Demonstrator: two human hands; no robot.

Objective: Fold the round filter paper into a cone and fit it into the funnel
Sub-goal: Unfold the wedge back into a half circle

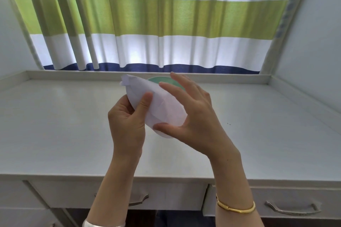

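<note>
A white filter paper, folded over with a crumpled tip at its upper left, is held in the air above the white desk. My left hand pinches its left edge between thumb and fingers. My right hand cups its right side, thumb under the lower edge and fingers spread behind it. A green funnel stands on the desk near the back; only part of its rim shows behind the paper and my right fingers.
A raised ledge runs along the desk's back and sides. A striped curtain hangs behind it. Drawers with metal handles sit under the front edge. A gold bangle circles my right wrist.
</note>
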